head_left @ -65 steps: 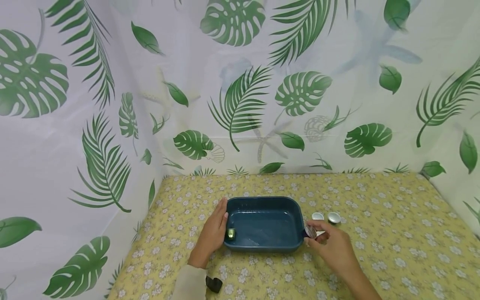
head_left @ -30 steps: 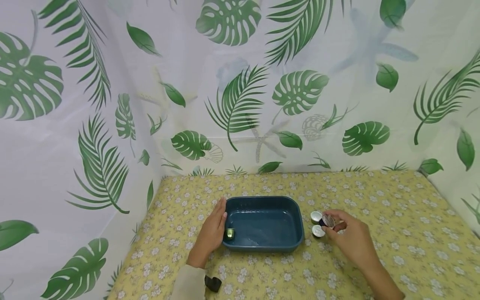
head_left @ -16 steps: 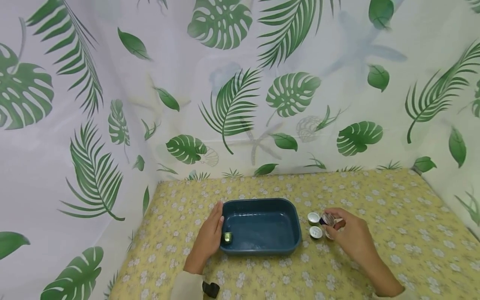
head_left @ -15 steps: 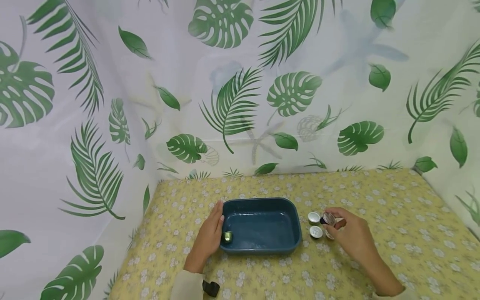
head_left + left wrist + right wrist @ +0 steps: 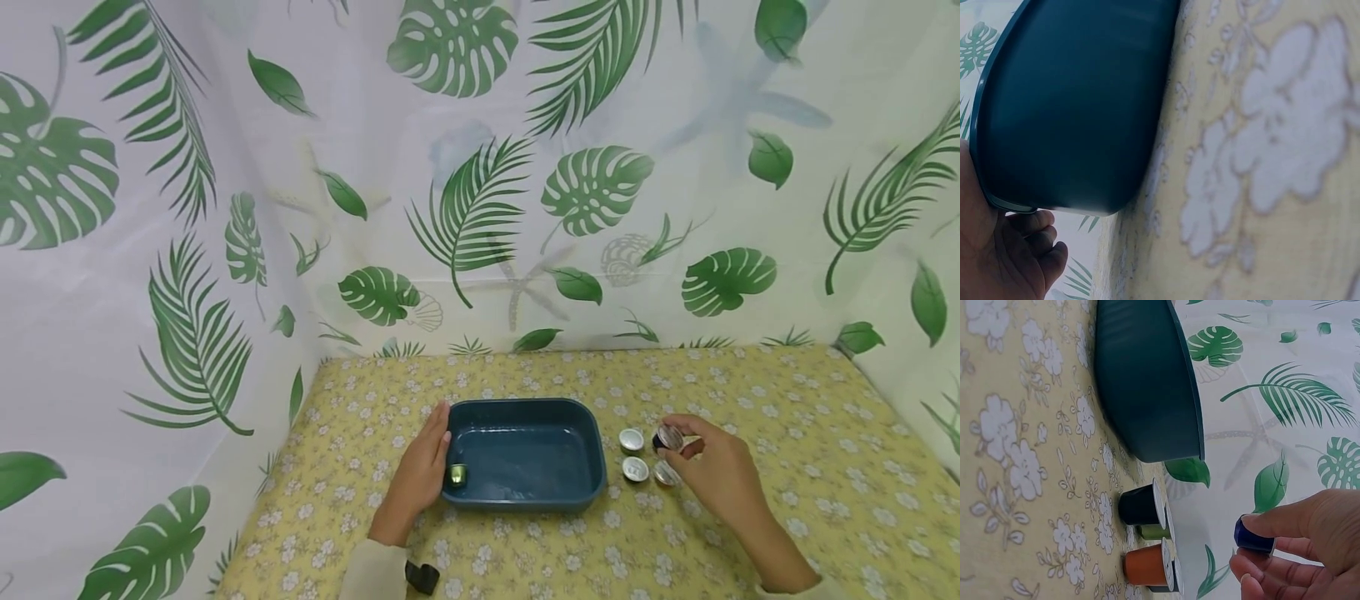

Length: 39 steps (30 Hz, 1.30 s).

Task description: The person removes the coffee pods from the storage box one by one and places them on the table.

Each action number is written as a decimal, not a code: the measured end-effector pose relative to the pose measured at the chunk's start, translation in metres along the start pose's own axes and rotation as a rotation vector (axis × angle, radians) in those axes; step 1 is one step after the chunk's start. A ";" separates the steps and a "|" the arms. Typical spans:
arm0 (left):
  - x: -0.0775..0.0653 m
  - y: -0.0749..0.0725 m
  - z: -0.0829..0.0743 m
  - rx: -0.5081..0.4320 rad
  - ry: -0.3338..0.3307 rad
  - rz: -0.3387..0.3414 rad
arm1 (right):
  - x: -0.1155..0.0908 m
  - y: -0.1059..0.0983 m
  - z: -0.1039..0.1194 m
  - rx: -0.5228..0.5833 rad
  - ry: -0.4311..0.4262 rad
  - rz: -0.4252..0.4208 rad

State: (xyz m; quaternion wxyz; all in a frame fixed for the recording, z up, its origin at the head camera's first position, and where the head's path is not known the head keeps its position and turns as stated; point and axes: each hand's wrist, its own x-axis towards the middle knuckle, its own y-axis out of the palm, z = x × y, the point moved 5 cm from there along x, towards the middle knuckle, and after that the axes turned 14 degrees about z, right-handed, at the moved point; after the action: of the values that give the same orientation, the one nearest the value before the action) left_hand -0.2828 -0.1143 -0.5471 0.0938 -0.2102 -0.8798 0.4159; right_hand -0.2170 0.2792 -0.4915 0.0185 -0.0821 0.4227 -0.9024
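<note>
My left hand [image 5: 420, 462] holds the left side of a teal rectangular dish [image 5: 525, 503], its thumb at the rim and its fingers along the outer wall. A green coffee capsule [image 5: 457, 476] lies in the dish's near left corner. To the right of the dish, my right hand [image 5: 712, 467] pinches a dark blue coffee capsule [image 5: 1251, 539] above the table. Under and beside this hand several capsules stand lid up: a black capsule [image 5: 1140, 506], an orange capsule [image 5: 1146, 565], a green capsule [image 5: 1155, 532] partly hidden behind, and a dark capsule mostly covered.
A yellow floral cloth [image 5: 360, 392] covers the table. Behind and to the left hangs a white leaf-print curtain [image 5: 480, 208]. A black strap piece [image 5: 422, 577] shows at my left wrist.
My right hand has moved right, from the dish's right wall to above the standing capsules, with a capsule pinched throughout. The left hand stays at the dish.
</note>
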 end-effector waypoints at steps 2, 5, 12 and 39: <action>0.000 0.000 0.000 0.004 0.003 -0.002 | 0.000 -0.001 -0.001 -0.010 -0.001 -0.004; 0.000 0.000 0.001 0.008 0.009 -0.008 | 0.000 -0.003 -0.002 -0.023 0.004 -0.013; 0.000 0.000 0.001 0.012 0.005 -0.005 | 0.000 -0.006 -0.012 -0.016 0.033 -0.006; 0.000 0.000 0.002 0.015 -0.010 0.000 | 0.009 -0.005 -0.048 -0.098 0.068 -0.040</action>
State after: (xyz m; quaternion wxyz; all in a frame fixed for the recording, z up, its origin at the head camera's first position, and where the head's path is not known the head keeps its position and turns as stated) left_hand -0.2833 -0.1151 -0.5484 0.0911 -0.2076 -0.8771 0.4234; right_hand -0.2335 0.3178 -0.5163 -0.0181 -0.0609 0.4652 -0.8829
